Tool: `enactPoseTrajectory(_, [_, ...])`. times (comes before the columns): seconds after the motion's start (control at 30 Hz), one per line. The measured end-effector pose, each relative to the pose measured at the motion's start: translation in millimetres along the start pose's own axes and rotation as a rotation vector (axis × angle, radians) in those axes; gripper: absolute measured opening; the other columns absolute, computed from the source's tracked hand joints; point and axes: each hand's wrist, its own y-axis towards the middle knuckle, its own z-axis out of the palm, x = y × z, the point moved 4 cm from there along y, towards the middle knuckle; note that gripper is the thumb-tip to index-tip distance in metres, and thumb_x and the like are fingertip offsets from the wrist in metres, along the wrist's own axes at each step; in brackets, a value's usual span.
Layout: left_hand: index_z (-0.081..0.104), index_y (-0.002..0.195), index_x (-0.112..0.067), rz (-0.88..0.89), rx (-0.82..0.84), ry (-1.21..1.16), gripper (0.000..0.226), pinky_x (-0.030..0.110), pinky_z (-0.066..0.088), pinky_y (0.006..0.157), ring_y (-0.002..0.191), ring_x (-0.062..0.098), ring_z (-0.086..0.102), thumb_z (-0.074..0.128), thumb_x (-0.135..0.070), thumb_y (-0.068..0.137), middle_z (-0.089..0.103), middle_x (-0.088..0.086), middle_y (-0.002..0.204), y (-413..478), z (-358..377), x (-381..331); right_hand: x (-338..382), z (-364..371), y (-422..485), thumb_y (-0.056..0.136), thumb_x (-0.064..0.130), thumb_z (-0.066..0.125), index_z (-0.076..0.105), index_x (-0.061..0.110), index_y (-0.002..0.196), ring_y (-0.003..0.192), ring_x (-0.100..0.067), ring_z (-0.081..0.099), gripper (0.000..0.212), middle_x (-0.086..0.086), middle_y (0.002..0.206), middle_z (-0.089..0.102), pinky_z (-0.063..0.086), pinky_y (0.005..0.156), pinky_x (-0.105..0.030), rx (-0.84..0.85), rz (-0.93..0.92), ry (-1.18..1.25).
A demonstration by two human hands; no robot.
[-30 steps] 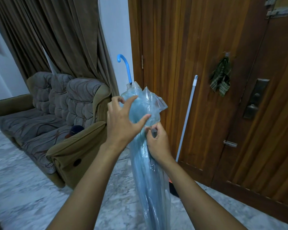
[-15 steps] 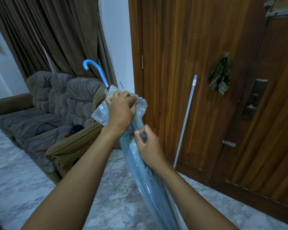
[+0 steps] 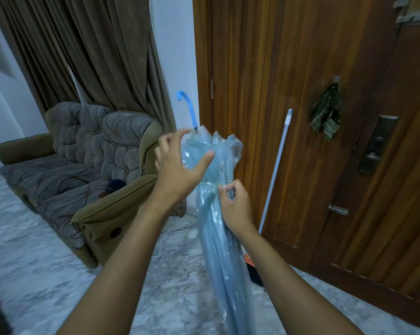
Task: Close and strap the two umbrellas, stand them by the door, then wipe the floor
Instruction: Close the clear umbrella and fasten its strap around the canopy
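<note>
A folded, see-through light-blue umbrella (image 3: 224, 250) stands nearly upright in front of me, tip down out of frame, its blue hooked handle (image 3: 188, 108) at the top. My left hand (image 3: 177, 163) has its fingers spread around the bunched canopy just above the strap. My right hand (image 3: 235, 204) pinches the thin strap (image 3: 210, 184) where it wraps the canopy. I see only this one umbrella.
A wooden door (image 3: 325, 117) fills the right side, with a dark lock plate (image 3: 376, 143) and a green cloth (image 3: 325, 117) hung on a hook. A white mop pole (image 3: 275, 170) leans on the door. A brown sofa (image 3: 83, 175) stands left on the marble floor (image 3: 34, 274).
The umbrella has swung back from a leftward tilt to nearly upright. My left hand has loosened from gripping the top to spread fingers. My right hand stays at the strap.
</note>
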Motion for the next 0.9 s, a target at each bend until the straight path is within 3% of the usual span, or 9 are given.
enactPoseTrajectory(0.1, [0.044,0.126,-0.028,-0.205,0.198,0.111,0.056,0.036,0.038,0.101,0.120,0.020,0.038,0.069,-0.047,0.079,0.036,0.003,0.125,-36,28,21,4,-6,12,0.097,0.015,0.058,0.046,0.011,0.077,0.059,0.002,0.042,0.024,0.005,0.068,0.045,0.036,0.057,-0.011,-0.069,0.005,0.031])
enactPoseTrajectory(0.2, [0.039,0.137,-0.026,-0.257,0.379,0.027,0.062,0.030,0.043,0.097,0.112,0.016,0.049,0.067,-0.040,0.083,0.042,0.001,0.128,-55,52,33,8,-6,19,0.097,0.017,0.059,0.049,0.011,0.079,0.064,-0.002,0.045,0.021,0.002,0.071,0.050,0.038,0.057,-0.011,-0.064,-0.005,0.023])
enactPoseTrajectory(0.4, [0.041,0.133,-0.024,-0.206,0.327,-0.102,0.055,0.030,0.049,0.087,0.098,0.017,0.061,0.068,-0.029,0.085,0.060,-0.002,0.118,-48,53,30,18,-10,28,0.097,0.024,0.060,0.057,0.012,0.082,0.073,-0.009,0.055,0.020,-0.003,0.079,0.061,0.044,0.064,-0.014,-0.003,-0.003,0.067])
enactPoseTrajectory(0.5, [0.034,0.134,-0.029,-0.201,0.339,-0.249,0.055,0.045,0.054,0.092,0.102,0.012,0.065,0.059,-0.025,0.085,0.062,-0.004,0.116,-50,51,28,25,-10,27,0.100,0.025,0.056,0.063,0.011,0.090,0.074,-0.007,0.061,0.019,-0.003,0.084,0.066,0.049,0.066,-0.017,0.057,-0.002,0.131])
enactPoseTrajectory(0.57, [0.034,0.134,-0.028,-0.195,0.341,-0.290,0.056,0.048,0.053,0.091,0.101,0.012,0.065,0.055,-0.025,0.083,0.062,-0.006,0.113,-51,51,26,31,-10,25,0.101,0.024,0.053,0.064,0.013,0.091,0.072,-0.002,0.062,0.018,0.000,0.083,0.067,0.049,0.065,-0.015,0.070,-0.004,0.165])
enactPoseTrajectory(0.77, [0.033,0.131,-0.027,-0.141,0.308,-0.268,0.075,0.036,0.055,0.090,0.106,0.009,0.062,0.079,-0.030,0.072,0.058,-0.004,0.117,-44,48,21,49,-6,21,0.102,0.020,0.052,0.066,0.019,0.088,0.077,-0.004,0.067,0.020,0.001,0.084,0.071,0.053,0.069,-0.019,0.160,0.032,0.253])
enactPoseTrajectory(0.9, [0.036,0.126,-0.023,-0.123,0.211,-0.187,0.062,0.035,0.054,0.083,0.099,0.015,0.061,0.075,-0.022,0.077,0.057,0.002,0.112,-39,43,24,53,-2,19,0.101,0.020,0.054,0.069,0.017,0.092,0.085,-0.010,0.072,0.018,-0.004,0.091,0.075,0.057,0.074,-0.026,0.234,0.062,0.282])
